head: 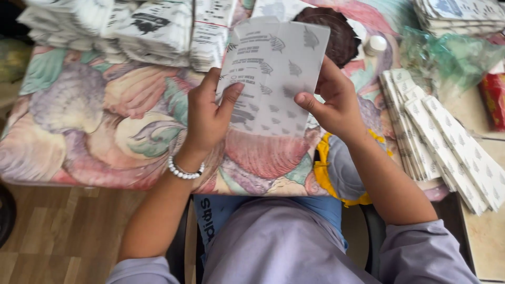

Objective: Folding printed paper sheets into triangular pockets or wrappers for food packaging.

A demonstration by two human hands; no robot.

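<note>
Holding a printed paper bag (273,73) upright between them, long axis pointing away: left hand (208,113) pinches its left edge, right hand (334,102) its right edge.

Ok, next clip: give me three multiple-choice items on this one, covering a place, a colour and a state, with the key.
1. Where does the fanned row of folded paper bags lie?
A. at the table's right side
B. on the floor
C. on the person's lap

2. What colour are the beads of the bracelet on the left wrist?
A. red
B. white
C. black

3. How is the grey printed paper bag held?
A. by the left hand alone
B. lying flat, untouched
C. by both hands, above the table

Key: 1 A, the row sits right of the patterned tablecloth. 2 B, the beads look white. 3 C, the left hand and right hand grip its lower edges.
</note>
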